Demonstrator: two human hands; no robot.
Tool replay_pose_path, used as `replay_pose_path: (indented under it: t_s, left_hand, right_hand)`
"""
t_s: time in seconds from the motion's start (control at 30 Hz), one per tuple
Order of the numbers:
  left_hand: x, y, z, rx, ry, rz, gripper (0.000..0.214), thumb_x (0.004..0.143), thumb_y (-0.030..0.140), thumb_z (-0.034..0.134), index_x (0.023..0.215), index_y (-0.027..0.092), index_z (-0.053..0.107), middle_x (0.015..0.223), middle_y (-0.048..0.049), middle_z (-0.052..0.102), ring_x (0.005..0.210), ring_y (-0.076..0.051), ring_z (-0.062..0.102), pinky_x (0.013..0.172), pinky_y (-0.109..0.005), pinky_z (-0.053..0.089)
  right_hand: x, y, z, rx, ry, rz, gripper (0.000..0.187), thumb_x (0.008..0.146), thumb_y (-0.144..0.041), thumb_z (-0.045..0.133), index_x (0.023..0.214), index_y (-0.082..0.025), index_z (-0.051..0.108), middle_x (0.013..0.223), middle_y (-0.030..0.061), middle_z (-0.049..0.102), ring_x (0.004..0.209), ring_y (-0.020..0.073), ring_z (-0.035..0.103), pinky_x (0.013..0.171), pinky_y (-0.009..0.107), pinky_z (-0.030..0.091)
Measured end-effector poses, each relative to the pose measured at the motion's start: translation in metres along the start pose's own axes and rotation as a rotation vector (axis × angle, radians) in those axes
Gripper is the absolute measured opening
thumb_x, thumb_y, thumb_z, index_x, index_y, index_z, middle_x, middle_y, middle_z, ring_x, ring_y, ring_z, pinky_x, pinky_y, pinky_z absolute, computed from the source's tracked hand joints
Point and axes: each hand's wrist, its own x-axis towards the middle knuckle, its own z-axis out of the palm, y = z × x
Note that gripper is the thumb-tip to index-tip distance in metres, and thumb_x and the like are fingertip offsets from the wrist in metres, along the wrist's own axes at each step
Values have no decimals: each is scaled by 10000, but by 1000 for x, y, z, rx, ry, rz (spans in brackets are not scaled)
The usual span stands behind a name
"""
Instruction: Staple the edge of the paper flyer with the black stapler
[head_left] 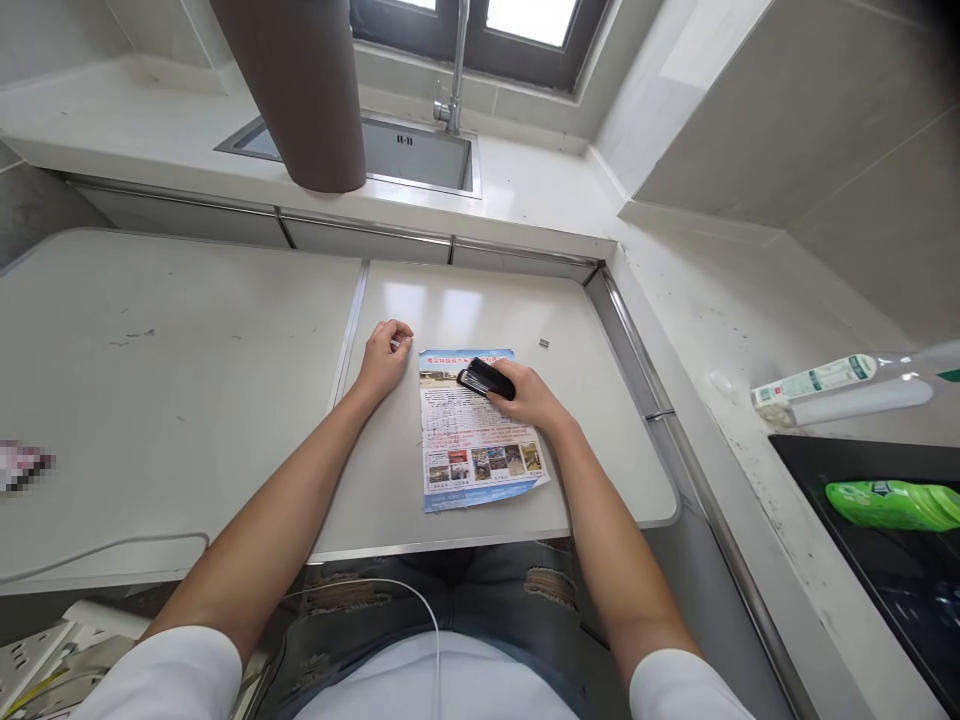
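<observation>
A printed flyer [476,440] with text and small photos lies flat on the white table [592,450] in front of me. My right hand [529,393] rests on the flyer's upper right part and grips a black stapler [486,379] lying across its top edge. My left hand [385,356] sits curled on the table just left of the flyer's top corner, pinching something small that I cannot make out. A tiny metal piece [544,344] lies on the table to the right of the flyer.
A sink [420,155] with a tap [452,90] is set in the counter beyond the table. A brown pipe [300,90] hangs at the top left. On the right counter lie a white tube [825,385] and a green packet [892,503] on a black hob. A white cable [105,548] runs at the lower left.
</observation>
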Motion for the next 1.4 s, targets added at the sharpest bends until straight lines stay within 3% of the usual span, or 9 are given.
replay_pose_path:
  t_s: [0.1,0.23,0.37,0.47,0.53,0.63,0.73,0.97,1.4]
  left_hand:
    - [0,0,-1,-12,-3,-14,85,897,182,573,898,221,649,1000,-58,618,932,-202,620,828,-343,518]
    - [0,2,-2,-9,-13,-30,73,888,201,577,891,221,647,1010,-64,626,922,-205,617,823,-344,522]
    - [0,4,-3,-2,-19,-31,82,887,205,570,894,221,650,1017,-68,631,928,-207,616,823,-344,523]
    - [-1,4,-3,-3,-25,-33,87,892,206,567,891,220,653,1020,-69,630,927,-206,615,828,-346,523]
    - [-1,3,-3,-10,-30,-28,90,900,214,564,896,220,654,1027,-68,628,929,-205,616,834,-348,521]
    - [0,2,-2,-17,-25,-19,89,899,218,570,899,218,659,1022,-66,623,925,-203,617,834,-348,517]
    - [0,0,-1,-25,-13,-22,85,892,214,579,894,217,663,1009,-65,623,919,-202,619,828,-347,517]
    - [1,-4,-2,-77,12,-46,86,892,235,589,909,222,672,1018,-60,626,923,-199,623,851,-352,521]
    - [2,-7,-1,-66,8,-28,95,883,249,587,904,221,675,1011,-58,641,910,-196,621,841,-342,518]
  right_hand:
    - [-16,21,-27,-7,-31,68,370,821,-259,721,1186,-201,723,1121,63,762,958,250,698,864,364,552]
    - [-41,55,-57,74,-1,202,548,784,-316,778,1315,-201,702,1264,89,751,1129,293,708,986,420,550]
    - [-57,74,-71,66,56,299,611,755,-382,823,1324,-197,703,1291,100,737,1176,314,688,1044,447,515]
    - [-59,77,-73,195,79,328,564,787,-580,807,1193,-193,753,1151,90,762,1044,293,706,914,389,544]
    - [-56,80,-71,307,251,378,612,866,-761,635,1010,-182,769,948,88,751,855,247,694,754,340,534]
    - [-48,92,-66,344,735,509,760,938,-856,328,735,-202,657,619,40,578,558,172,536,551,303,417]
    - [-42,108,-60,181,968,635,692,939,-815,334,635,-231,548,520,1,474,494,160,448,519,302,371]
    - [-41,130,-52,-120,773,612,516,893,-619,491,614,-209,634,548,26,572,606,199,549,656,317,427]
    - [-40,131,-52,-155,744,622,482,891,-578,493,608,-212,630,545,32,586,607,203,542,638,316,384]
